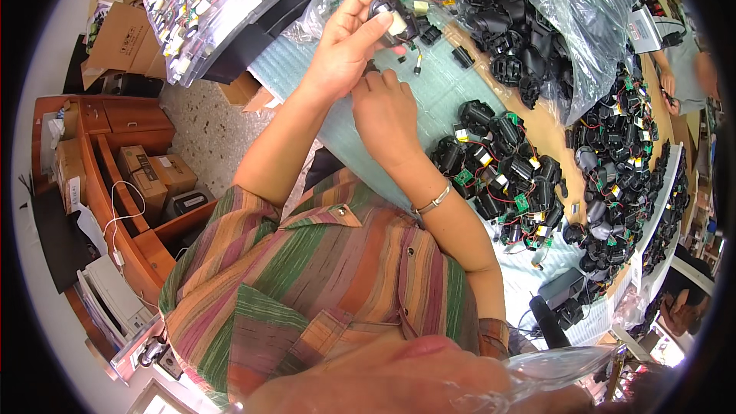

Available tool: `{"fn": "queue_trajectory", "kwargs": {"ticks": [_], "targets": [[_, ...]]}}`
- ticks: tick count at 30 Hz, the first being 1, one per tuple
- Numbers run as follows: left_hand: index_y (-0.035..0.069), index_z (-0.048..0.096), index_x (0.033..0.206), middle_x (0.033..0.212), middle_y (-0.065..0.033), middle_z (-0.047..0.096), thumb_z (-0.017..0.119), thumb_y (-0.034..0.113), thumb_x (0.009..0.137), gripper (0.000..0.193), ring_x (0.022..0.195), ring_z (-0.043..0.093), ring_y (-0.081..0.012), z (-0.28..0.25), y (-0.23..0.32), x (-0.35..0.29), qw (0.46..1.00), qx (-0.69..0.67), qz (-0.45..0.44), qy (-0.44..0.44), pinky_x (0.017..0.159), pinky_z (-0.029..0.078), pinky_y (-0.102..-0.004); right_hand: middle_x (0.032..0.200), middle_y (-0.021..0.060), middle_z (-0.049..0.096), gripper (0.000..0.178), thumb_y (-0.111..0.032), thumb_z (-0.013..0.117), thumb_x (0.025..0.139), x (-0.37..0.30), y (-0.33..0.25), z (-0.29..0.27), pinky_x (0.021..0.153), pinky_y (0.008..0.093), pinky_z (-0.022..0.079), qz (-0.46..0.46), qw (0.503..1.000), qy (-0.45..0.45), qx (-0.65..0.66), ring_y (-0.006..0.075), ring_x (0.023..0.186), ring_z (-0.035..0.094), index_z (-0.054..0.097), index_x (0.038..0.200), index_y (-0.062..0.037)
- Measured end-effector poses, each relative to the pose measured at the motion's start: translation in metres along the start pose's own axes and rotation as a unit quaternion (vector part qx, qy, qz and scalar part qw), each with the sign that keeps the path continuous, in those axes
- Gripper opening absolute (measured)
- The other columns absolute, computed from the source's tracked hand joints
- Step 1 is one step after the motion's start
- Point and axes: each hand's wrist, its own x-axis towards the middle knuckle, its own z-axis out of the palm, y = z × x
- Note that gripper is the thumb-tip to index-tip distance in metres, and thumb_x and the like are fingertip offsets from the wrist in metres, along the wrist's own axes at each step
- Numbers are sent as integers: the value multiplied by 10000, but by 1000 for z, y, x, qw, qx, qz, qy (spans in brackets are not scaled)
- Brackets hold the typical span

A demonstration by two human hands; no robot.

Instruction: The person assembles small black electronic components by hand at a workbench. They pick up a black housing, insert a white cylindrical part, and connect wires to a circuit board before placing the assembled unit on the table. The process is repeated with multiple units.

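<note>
My left hand (341,54) is raised over the bench and grips a small black plastic housing (376,8). Its thumb presses on a pale, battery-like block (397,25) lying in that housing. Just below, my right hand (386,113) is closed with its fingers curled in; a dark bit shows by the fingertips, but what they hold is hidden. Beyond the hands lie loose black pieces (462,57) and a short wired connector (418,65) on a pale green foam sheet (452,90). To the right is a heap of black housings (487,203) with green boards and red wires.
A black-edged tray (253,44) of small wired parts stands at the far left. Clear plastic sheeting (594,23) covers black shells (510,11) at the back. More wired housings (613,184) line the right side, where another person's hand (670,92) shows. A wooden cabinet (126,119) stands left.
</note>
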Motion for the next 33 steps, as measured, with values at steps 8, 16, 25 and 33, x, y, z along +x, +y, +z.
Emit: {"fn": "queue_trajectory", "kwargs": {"ticks": [8, 16, 25, 33], "targets": [[7, 516, 1295, 1179, -142, 640, 560, 44, 987, 313, 982, 652, -164, 4, -5, -5, 999, 35, 42, -2, 784, 592, -328, 955, 115, 530, 99, 31, 602, 811, -18, 12, -43, 697, 383, 508, 57, 939, 21, 338, 262, 834, 612, 607, 901, -11], [-15, 533, 1261, 1151, -95, 660, 618, -53, 937, 337, 980, 654, -140, 17, -33, -2, 993, 72, 89, -6, 833, 563, -287, 987, 149, 568, 176, 8, 620, 814, -35, 36, -50, 790, 405, 501, 114, 941, 26, 318, 315, 912, 601, 629, 989, -15], [5, 531, 1283, 1108, -83, 689, 609, -1, 964, 328, 963, 661, -133, -7, -57, 17, 993, -10, 102, 60, 844, 536, -267, 984, 114, 618, 249, -15, 670, 814, -39, 4, -42, 842, 411, 505, -41, 977, -63, 200, 318, 949, 574, 620, 1057, -30], [20, 502, 1355, 1098, -63, 674, 608, 42, 978, 392, 925, 654, -116, -22, -17, 7, 994, 22, 35, 97, 720, 584, -262, 868, 66, 625, 328, 24, 702, 759, -31, -3, -15, 785, 353, 516, -72, 986, -59, 142, 248, 882, 590, 619, 1071, -35]]}}
